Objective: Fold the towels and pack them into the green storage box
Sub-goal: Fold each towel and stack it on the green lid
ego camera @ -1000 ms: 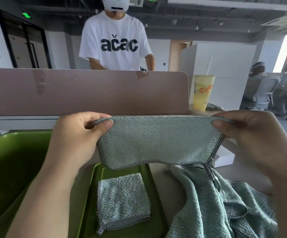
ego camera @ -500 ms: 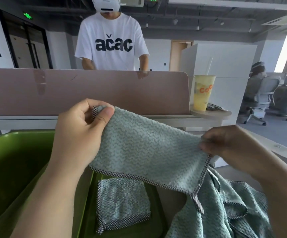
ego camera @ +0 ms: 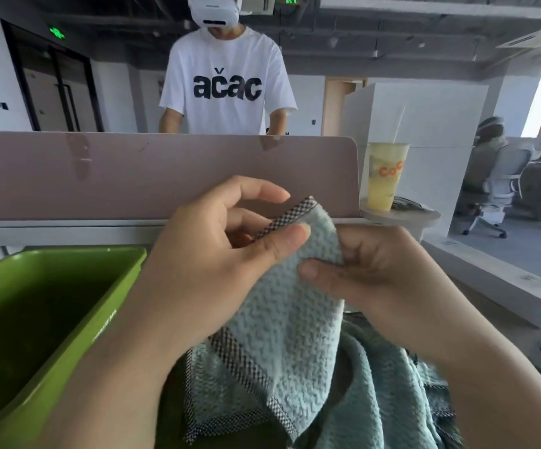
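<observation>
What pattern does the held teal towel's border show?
The pale teal textured towel has a fine black-and-white checked border, clearest in the head view.

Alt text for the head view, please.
The left hand and right hand pinch the corners of a pale teal towel with checked trim together, above a heap of similar towels; a green plastic storage box stands at left.

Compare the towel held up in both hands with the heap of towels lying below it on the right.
The held towel hangs in the air, pinched near its top by the left hand and right hand; the heap lies below, untouched. The held towel hangs fairly flat; the heap is crumpled. The held towel looks paler, the heap darker teal. Both are the same knobbly blue-green cloth.
</observation>
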`<state>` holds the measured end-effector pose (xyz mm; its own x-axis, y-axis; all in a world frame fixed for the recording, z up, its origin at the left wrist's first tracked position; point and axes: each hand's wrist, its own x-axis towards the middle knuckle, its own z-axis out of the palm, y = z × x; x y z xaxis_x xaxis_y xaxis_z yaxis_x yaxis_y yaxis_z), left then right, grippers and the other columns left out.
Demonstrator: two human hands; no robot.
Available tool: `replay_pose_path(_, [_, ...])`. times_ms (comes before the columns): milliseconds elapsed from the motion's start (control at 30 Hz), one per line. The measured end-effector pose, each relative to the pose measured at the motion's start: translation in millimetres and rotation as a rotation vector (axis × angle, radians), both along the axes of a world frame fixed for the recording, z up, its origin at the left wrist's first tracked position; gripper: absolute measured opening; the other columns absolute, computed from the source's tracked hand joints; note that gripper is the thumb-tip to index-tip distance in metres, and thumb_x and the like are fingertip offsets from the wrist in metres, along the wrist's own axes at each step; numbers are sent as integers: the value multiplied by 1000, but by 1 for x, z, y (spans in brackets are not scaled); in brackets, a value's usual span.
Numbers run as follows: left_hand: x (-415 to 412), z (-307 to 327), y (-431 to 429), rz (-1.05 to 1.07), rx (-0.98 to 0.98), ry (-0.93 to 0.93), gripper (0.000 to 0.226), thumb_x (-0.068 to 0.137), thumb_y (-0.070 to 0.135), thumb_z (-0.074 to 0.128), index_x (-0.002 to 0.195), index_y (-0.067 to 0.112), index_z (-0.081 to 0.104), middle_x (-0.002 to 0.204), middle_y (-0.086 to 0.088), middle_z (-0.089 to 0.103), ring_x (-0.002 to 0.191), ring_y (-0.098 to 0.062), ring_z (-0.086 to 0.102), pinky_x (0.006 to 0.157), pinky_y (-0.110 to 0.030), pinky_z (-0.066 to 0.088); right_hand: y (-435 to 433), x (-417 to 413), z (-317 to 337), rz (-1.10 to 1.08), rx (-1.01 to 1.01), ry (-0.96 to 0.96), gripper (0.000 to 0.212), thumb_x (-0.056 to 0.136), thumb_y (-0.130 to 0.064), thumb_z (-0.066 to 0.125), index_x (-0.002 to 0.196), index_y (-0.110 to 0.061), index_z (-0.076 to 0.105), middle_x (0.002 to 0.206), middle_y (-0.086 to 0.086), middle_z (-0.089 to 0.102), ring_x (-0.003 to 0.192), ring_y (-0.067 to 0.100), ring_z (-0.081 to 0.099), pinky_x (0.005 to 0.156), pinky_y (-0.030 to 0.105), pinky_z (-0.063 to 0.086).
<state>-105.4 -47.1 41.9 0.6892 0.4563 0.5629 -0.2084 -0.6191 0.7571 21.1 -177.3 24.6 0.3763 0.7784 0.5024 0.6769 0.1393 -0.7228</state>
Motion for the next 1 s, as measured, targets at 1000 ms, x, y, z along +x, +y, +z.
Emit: replay_pose_path(1000, [-13, 3, 7, -68, -47, 90, 46, 77, 0, 70, 102, 38, 71, 97, 14, 75, 97, -10, 70, 93, -41, 50, -20, -8, 22, -208, 248, -80, 30, 59, -41, 71, 88, -38, 66, 83, -26, 72, 44, 5, 38, 45, 18, 40])
